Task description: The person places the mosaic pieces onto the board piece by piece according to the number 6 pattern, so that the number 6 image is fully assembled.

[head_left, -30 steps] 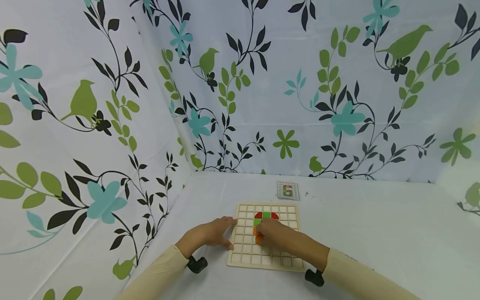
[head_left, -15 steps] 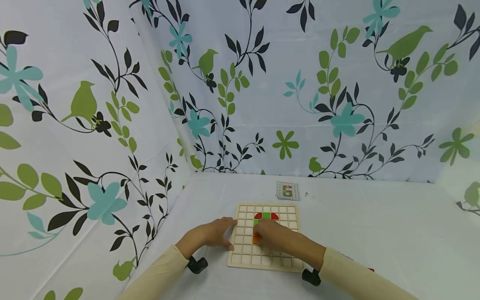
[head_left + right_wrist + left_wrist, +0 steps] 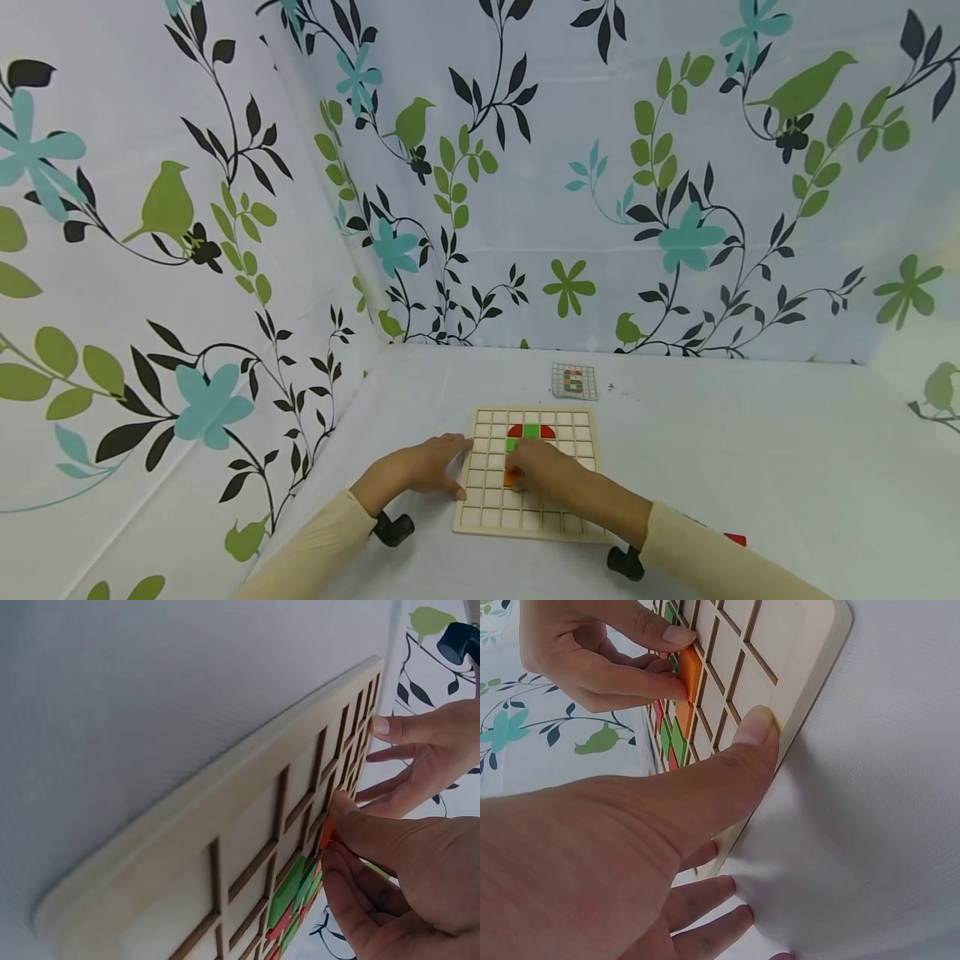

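Note:
A square wooden grid board [image 3: 491,517] lies on the white table. My left hand [image 3: 427,464] rests at its left edge, the thumb pressing the rim and the other fingers stretched along the side. Over the board's middle, my right hand [image 3: 546,468] pinches an orange tile [image 3: 692,671] between thumb and fingers, at a grid cell. A second orange tile [image 3: 683,718] sits in a cell beside it. Farther up lie a green tile [image 3: 532,431] and rounded red tiles [image 3: 548,432]. The right hand hides part of the pattern in the head view.
Behind the board lies a small pattern card [image 3: 573,382] with a printed grid. A red piece [image 3: 736,539] shows beside the right sleeve [image 3: 697,546]. Patterned cloth [image 3: 465,208] hangs behind and to the left of the table.
My right hand shifts only slightly over the orange tiles. More of the red piece by the right sleeve comes into sight. The left hand stays where it was.

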Action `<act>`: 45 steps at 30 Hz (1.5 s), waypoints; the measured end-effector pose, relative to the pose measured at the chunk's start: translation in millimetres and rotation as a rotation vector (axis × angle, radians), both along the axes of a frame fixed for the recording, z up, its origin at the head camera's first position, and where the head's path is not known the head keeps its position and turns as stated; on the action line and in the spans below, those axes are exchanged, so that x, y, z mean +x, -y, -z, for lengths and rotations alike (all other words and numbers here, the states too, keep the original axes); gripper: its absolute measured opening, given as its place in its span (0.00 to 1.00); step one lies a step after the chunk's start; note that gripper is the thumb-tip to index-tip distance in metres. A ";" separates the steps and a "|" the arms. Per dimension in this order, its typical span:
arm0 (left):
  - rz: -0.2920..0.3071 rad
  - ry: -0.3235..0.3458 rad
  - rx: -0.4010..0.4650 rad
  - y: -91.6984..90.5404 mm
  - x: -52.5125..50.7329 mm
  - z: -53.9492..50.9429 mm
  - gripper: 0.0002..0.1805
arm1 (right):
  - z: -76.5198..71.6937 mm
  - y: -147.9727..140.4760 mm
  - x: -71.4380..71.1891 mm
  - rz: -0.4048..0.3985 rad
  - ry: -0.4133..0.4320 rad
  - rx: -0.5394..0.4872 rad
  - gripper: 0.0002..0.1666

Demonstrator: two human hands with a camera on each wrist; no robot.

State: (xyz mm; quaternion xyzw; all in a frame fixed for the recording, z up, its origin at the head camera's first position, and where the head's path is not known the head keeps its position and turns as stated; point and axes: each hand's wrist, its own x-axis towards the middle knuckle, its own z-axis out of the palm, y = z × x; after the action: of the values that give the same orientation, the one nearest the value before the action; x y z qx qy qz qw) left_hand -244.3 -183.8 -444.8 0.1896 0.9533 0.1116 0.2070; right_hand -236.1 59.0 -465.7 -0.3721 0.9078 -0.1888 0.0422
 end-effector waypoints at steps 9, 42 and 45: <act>0.009 -0.009 -0.004 -2.2 -2.5 -0.3 0.48 | 9.0 -1.9 1.4 0.020 -0.040 -0.010 0.10; -0.009 -0.006 0.003 -4.4 1.0 -4.1 0.49 | -37.0 -207.0 53.9 0.550 0.223 -0.439 0.23; -0.016 -0.006 0.001 -4.4 0.9 -4.3 0.49 | -29.8 -227.7 65.6 0.608 0.309 -0.422 0.26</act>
State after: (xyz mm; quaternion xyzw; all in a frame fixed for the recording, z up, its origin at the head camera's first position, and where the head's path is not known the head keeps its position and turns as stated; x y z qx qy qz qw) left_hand -243.4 -179.3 -440.4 0.1822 0.9553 0.1133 0.2033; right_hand -170.5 286.7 -436.0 -0.0542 0.9007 -0.4289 0.0429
